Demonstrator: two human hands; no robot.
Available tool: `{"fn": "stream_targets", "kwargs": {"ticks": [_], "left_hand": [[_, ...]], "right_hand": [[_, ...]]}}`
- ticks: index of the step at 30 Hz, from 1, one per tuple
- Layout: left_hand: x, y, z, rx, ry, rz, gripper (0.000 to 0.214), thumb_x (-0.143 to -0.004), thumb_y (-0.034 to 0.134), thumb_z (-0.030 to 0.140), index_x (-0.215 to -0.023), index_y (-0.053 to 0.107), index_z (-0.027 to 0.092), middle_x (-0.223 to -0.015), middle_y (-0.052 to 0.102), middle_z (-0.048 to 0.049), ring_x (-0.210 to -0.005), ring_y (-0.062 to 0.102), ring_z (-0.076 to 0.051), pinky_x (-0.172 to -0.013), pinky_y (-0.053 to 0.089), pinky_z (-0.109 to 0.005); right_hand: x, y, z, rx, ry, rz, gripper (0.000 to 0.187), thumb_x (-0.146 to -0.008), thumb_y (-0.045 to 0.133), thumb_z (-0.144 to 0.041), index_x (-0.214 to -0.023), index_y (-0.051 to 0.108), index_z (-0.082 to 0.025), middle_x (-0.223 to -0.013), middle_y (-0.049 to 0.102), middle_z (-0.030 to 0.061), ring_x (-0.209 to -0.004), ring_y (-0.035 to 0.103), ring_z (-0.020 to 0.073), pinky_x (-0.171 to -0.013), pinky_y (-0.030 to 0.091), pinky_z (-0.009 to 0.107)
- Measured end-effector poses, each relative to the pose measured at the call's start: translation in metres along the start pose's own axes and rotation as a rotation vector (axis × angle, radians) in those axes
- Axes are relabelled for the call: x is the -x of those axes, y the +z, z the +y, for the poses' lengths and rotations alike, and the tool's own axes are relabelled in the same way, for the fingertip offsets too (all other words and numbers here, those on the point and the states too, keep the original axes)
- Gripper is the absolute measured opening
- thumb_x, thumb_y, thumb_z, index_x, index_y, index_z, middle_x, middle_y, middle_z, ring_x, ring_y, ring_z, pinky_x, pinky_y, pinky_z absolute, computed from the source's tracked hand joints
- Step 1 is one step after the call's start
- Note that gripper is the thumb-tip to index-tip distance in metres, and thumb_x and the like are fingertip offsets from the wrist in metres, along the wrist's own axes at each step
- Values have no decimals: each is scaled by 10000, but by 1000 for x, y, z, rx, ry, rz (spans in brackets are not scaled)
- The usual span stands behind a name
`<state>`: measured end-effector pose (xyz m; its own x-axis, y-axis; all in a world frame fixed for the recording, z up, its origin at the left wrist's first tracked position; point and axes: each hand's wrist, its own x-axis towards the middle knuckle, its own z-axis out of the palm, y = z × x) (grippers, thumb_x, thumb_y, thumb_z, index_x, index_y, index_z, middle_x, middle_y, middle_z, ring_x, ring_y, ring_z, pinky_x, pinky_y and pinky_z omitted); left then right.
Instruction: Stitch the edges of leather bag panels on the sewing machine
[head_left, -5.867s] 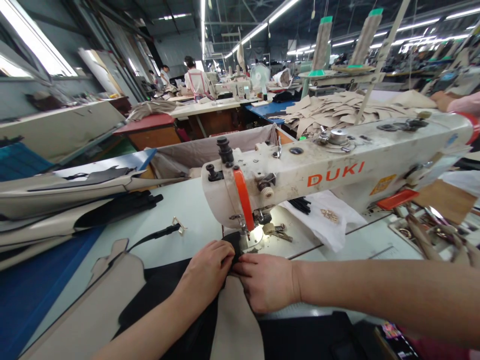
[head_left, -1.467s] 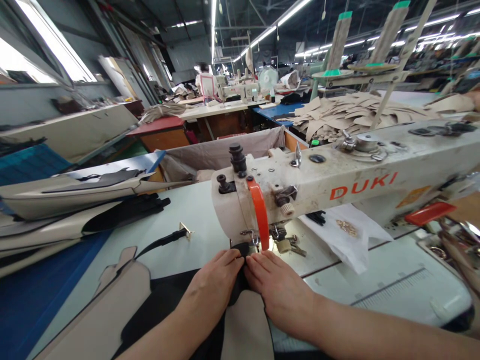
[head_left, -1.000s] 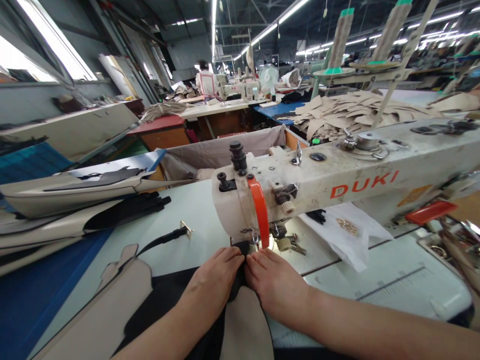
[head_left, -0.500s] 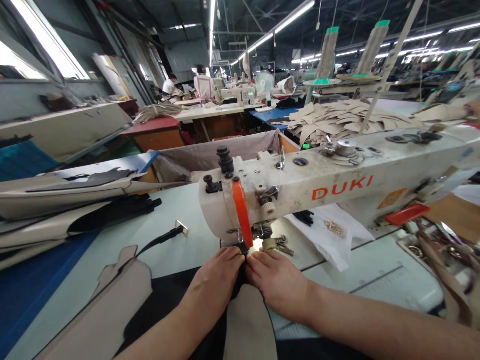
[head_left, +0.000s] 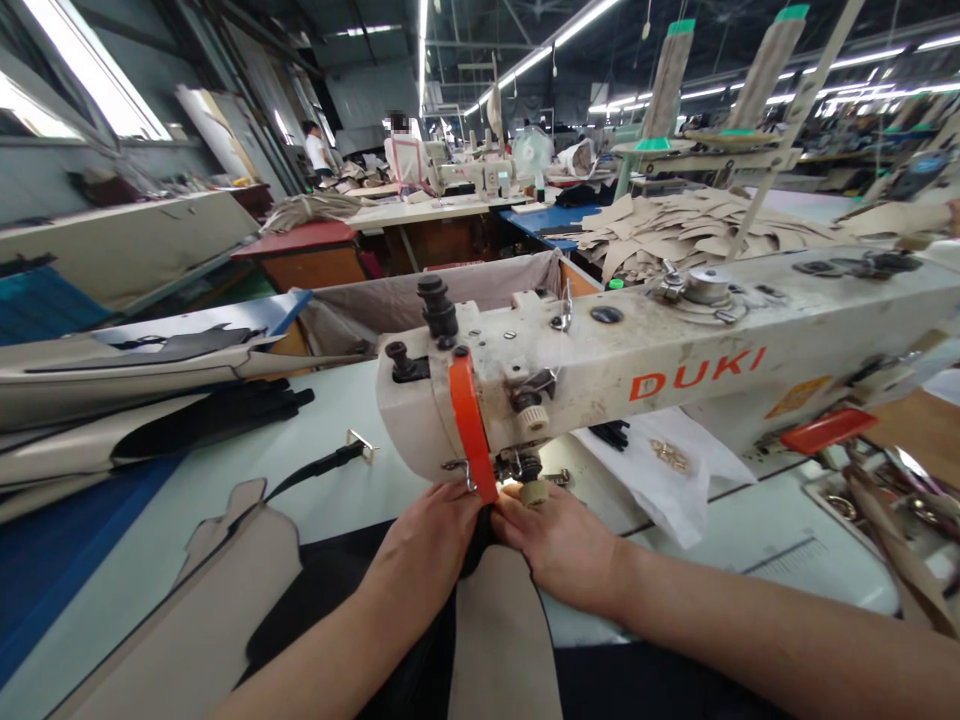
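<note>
My left hand [head_left: 427, 545] lies left of the needle area of a white sewing machine [head_left: 570, 365], fingers closed on the black edge of a beige and black fabric piece [head_left: 501, 625]. From the other side, my right hand [head_left: 562, 545] pinches the same edge, its fingertips close to the left ones under the orange lever [head_left: 472, 430]. The presser foot and needle are mostly hidden behind the lever and fingers. Left of my left hand, a black strap with a metal buckle [head_left: 362, 447] extends from a beige panel [head_left: 259, 550] on the table.
Beige and black pieces [head_left: 142, 400] are stacked at the left. Behind the machine arm, a white sheet [head_left: 682, 490] carries small gold metal parts [head_left: 670, 455]. Thread cones [head_left: 667, 90] stand above a beige pile [head_left: 675, 235]. Other people are in the background.
Both hands have moved slightly farther in beneath the machine head, with the fabric edge between them. The view has shifted a little. A background person at the left now stands more upright.
</note>
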<state>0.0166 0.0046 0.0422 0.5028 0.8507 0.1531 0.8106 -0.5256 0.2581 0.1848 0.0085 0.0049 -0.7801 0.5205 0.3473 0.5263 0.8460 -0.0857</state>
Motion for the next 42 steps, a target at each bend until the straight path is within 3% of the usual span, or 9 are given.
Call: {"fn": "stream_targets", "kwargs": {"ticks": [8,17,23,29,34,39,42], "left_hand": [[0,0,-4,-44,42,33,266,-836,418,66,-893,645,193,-941,688,-48,-898,626,-184,-858,489,-305],[1,0,-1,-194,3,-33,355,-817,397,14,-995,644,197,-1055,677,-34,-1001,609,-180,-911,475,-318],[1,-4,3,-157,5,-3,297,-809,457,27,-952,660,189,-958,699,-34,-922,633,-173,-893,485,-297],[-2,-5,5,-130,28,53,249,-824,465,44,-877,669,176,-889,706,-39,-866,639,-166,-865,491,-275],[2,-8,7,-163,-69,-33,246,-874,430,128,-897,671,172,-880,712,-49,-787,651,-170,-753,519,-278],[9,-9,13,-269,45,-50,291,-881,380,108,-996,646,125,-1057,678,-88,-1002,602,-184,-921,451,-316],[10,-8,15,-348,109,-64,328,-877,339,73,-1023,633,83,-1079,667,-116,-1017,595,-192,-924,448,-322]], "right_hand": [[0,1,1,-4,5,-5,99,-848,500,-141,-890,589,-126,-943,628,80,-866,544,207,-820,389,348],[-1,1,2,-37,10,-6,99,-850,508,-139,-899,593,-126,-980,623,90,-924,534,214,-842,391,348],[0,4,1,-61,27,2,124,-846,534,-149,-949,593,-116,-1035,611,95,-990,516,233,-863,396,358],[1,4,2,-17,18,23,120,-847,536,-157,-935,607,-116,-1007,626,82,-913,545,223,-821,417,349],[7,-5,0,65,-86,113,144,-867,496,-144,-939,615,-107,-989,644,82,-889,561,202,-822,415,322],[13,-7,-2,59,-149,151,141,-876,485,-151,-918,617,-131,-1017,650,64,-951,556,192,-849,410,300],[14,-2,-1,43,-149,143,136,-863,516,-160,-952,615,-130,-1015,652,53,-979,550,195,-889,396,307]]}}
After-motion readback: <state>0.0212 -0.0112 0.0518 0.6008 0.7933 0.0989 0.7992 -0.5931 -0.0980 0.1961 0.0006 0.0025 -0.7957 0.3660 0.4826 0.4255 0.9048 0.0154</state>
